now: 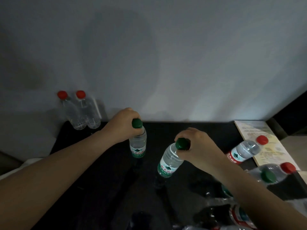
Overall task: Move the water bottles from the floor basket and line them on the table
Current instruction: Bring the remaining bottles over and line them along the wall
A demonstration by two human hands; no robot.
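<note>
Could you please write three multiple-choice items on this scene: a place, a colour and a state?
1. Where do the two unlabelled bottles stand? A. far left of the table, by the wall B. at its right edge C. on the floor
2. What colour are the caps of the left bottle and right bottle, both held? A. red B. green C. blue
3. How is the right bottle, in the right hand? A. lying flat B. upside down C. tilted, cap up

1 A: they stand side by side against the wall. 2 B: the left hand and the right each grip a green cap. 3 C: its body slants down to the left.
</note>
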